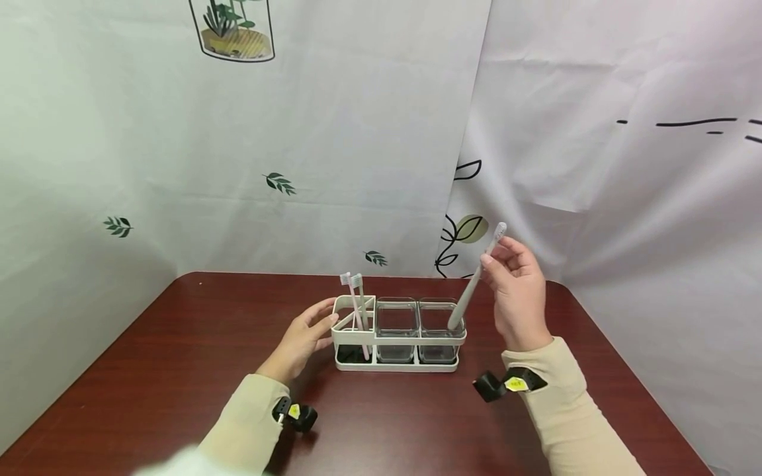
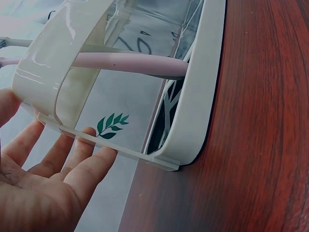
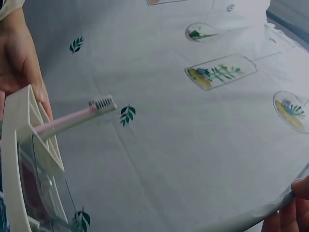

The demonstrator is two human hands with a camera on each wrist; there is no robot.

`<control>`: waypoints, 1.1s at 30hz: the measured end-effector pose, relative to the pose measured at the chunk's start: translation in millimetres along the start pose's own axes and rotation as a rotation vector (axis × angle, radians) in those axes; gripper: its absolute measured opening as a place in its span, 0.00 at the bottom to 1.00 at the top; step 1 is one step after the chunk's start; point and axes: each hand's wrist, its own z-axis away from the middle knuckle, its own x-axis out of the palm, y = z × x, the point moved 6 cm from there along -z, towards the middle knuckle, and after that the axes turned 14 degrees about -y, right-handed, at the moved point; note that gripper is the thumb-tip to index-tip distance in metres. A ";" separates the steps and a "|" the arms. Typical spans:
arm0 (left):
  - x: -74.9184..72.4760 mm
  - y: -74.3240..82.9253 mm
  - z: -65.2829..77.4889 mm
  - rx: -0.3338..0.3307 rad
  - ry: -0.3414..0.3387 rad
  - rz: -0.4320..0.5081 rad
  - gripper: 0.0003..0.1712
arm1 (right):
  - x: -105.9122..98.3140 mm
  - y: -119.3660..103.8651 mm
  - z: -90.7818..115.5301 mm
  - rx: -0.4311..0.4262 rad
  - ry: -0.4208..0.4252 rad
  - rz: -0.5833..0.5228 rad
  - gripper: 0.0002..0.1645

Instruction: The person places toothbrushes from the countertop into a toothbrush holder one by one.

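Observation:
A cream-white toothbrush holder stands on the table, with two clear cups in its middle and right places. In its left place lean a pink toothbrush and a grey one, bristles up. My left hand is at the holder's left end, fingertips touching its side edge. My right hand pinches another grey toothbrush near its head, between thumb and fingers. That brush slants, head up, its handle end overlapping the right cup. Only fingertips of this hand show in the right wrist view.
The dark red-brown table carries the holder near its far side. Behind it hangs a pale cloth backdrop printed with leaves and plant jars. Black wrist cameras are strapped over both sleeves.

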 end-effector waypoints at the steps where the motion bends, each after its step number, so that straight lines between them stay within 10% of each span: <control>1: 0.0 0.1 0.1 0.002 -0.001 0.001 0.29 | 3.5 0.5 -0.1 -0.004 -0.008 -0.008 0.23; 33: 0.3 -0.3 -0.3 0.009 -0.009 0.009 0.28 | 75.8 43.3 10.2 0.013 -0.132 -0.118 0.22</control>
